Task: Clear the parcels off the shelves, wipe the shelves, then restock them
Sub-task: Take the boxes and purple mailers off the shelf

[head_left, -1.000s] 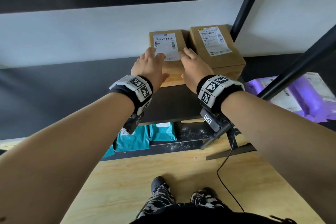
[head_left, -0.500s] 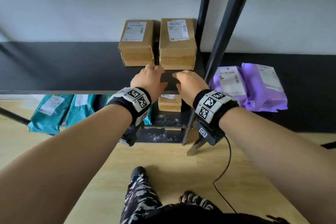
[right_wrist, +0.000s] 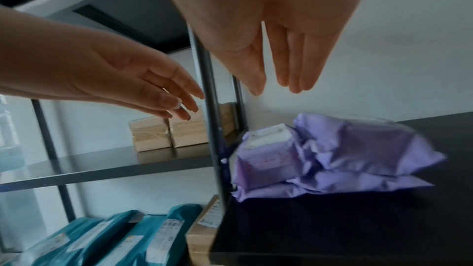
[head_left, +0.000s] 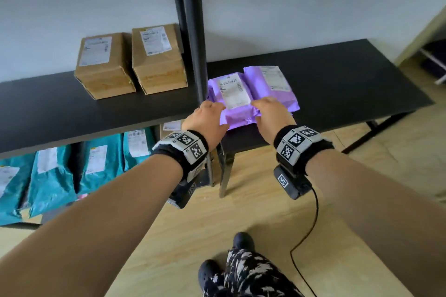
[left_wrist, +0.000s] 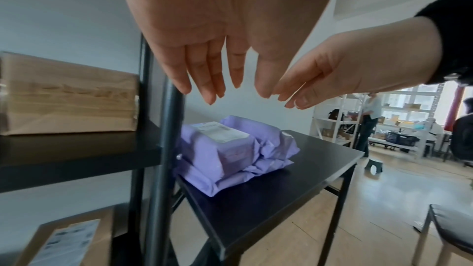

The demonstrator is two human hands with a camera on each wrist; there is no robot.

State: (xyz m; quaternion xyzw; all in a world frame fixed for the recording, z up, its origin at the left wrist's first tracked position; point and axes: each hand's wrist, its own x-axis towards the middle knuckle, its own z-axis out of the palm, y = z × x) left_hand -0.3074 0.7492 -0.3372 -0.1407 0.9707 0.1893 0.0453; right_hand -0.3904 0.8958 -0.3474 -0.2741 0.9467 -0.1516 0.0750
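**Both hands reaching for purple mailers on side table**

Black shelf unit (head_left: 101, 113) carried two cardboard boxes (head_left: 131, 62) on the middle shelf, side by side against the wall, touching. Teal mailers (head_left: 72, 171) stood in a row on the shelf below, with another box beside them. A black table (head_left: 350, 79) butted against the unit's right post (head_left: 190, 31); it looked like the staging spot for cleared parcels. On it sat the purple mailers (head_left: 253, 94), stacked in two overlapping piles, labels up, tucked right beside the post.

Likely step: picking up the purple stack to restock a shelf, though unloading can't be ruled out.

Left hand (head_left: 205, 120) and right hand (head_left: 270, 116) came in together, one each side of the near-left pile, placed for a two-handed lift of soft, slippery bags. In both wrist views the fingers (left_wrist: 204, 80) were straight and loosely together, palms down, above the mailers and apart from them. Neither hand gripped anything; both were wide and relaxed. From the head view contact with the near edge couldn't be told.
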